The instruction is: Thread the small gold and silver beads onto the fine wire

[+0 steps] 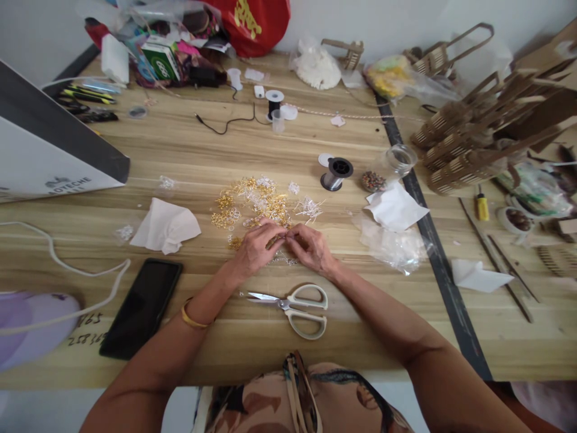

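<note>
My left hand (260,245) and my right hand (311,245) meet at the fingertips over the near side of a spread of small jewellery parts. Both are pinched closed; whatever sits between the fingers is too small to make out. Gold-coloured beads and findings (273,207) lie just beyond them, with gold rings (225,218) to the left. A loose heap of thin silver pins (309,208) is on the right. Below my hands a silver chain (283,258) shows in part. Nearer to me lie scissors (288,305) with cream handles, their blades slightly apart, pointing left.
A black phone (142,307) and white tissue (166,227) lie left. To the right are a wire spool (336,173), a tipped jar of beads (390,165) and clear plastic bags (394,243). Brown slatted objects (455,141) crowd the far right; a white box (54,144) stands left.
</note>
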The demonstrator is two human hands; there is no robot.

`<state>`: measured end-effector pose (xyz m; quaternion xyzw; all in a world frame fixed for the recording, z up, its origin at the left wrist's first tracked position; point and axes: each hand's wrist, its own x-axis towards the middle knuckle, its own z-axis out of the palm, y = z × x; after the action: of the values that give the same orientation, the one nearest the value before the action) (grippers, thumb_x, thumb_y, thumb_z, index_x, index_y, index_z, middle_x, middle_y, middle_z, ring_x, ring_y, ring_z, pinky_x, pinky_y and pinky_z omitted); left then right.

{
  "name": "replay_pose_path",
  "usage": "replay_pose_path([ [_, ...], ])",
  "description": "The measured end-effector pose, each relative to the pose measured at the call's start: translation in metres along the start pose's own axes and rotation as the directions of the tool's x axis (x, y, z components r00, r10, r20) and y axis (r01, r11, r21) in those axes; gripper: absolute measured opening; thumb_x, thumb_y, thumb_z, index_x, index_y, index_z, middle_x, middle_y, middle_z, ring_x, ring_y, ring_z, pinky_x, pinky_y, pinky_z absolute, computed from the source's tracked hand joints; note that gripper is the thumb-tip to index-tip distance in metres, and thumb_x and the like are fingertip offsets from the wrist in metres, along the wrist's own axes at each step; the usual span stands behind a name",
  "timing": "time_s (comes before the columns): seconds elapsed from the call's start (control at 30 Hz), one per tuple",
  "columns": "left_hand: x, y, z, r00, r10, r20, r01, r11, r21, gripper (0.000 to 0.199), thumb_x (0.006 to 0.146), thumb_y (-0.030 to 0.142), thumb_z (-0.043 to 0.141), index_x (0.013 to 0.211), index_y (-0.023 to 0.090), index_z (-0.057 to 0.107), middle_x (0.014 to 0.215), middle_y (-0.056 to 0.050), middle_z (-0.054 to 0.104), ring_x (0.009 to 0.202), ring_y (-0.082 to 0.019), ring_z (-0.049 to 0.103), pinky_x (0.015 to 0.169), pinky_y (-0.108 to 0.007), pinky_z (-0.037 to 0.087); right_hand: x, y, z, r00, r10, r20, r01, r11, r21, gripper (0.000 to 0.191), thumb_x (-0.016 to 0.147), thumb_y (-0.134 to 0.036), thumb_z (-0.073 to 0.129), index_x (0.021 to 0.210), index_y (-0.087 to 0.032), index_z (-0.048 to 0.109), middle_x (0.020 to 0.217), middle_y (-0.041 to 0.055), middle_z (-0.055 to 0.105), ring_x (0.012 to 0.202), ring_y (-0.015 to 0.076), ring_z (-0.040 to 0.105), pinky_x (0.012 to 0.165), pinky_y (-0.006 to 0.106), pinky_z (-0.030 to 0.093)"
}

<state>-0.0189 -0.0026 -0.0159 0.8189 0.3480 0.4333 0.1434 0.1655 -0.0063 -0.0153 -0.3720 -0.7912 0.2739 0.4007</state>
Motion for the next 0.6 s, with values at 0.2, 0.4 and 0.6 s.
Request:
replay_pose_path([
  [0.2,-0.0007,-0.0017,-0.0016,0.999,-0.033,-0.007,0.033,0.999,-0.008,0.012,0.083,0.016,0.066,0.094,0.017,0.063,0.085,-0.004,0.07,0.082,-0.015,0.067,0.074,-0.026,0.054,0.0018,-0.0007,-0.0024,1.0,-0.012,0.009,0.012,1.0,0.014,0.008,0.093,-0.021,0.052,0.092,-0.018,0.06,0.077,0.0026,0.06,0.066,0.0123,0.055,0.06,0.024,0.044],
  [0.4,-0.002,-0.0037,-0.0027,0.999,-0.04,-0.034,0.04,0.999,-0.001,0.01,0.081,0.018,0.069,0.09,0.017,0.064,0.08,-0.003,0.07,0.073,-0.013,0.068,0.069,-0.024,0.054,0.002,0.0001,-0.0025,1.0,-0.026,-0.005,0.026,0.999,0.026,0.008,0.093,-0.022,0.052,0.091,-0.018,0.059,0.077,0.0031,0.06,0.069,0.0134,0.056,0.062,0.026,0.045],
  [0.6,0.0017,-0.0008,-0.0044,0.998,-0.029,-0.047,0.029,1.0,0.01,0.006,0.082,0.015,0.067,0.086,0.016,0.064,0.077,-0.003,0.07,0.073,-0.013,0.067,0.069,-0.024,0.054,0.0022,-0.0004,-0.0025,1.0,-0.026,0.006,0.026,1.0,0.018,0.008,0.092,-0.02,0.052,0.091,-0.017,0.06,0.076,0.0026,0.059,0.066,0.0123,0.055,0.06,0.025,0.044],
])
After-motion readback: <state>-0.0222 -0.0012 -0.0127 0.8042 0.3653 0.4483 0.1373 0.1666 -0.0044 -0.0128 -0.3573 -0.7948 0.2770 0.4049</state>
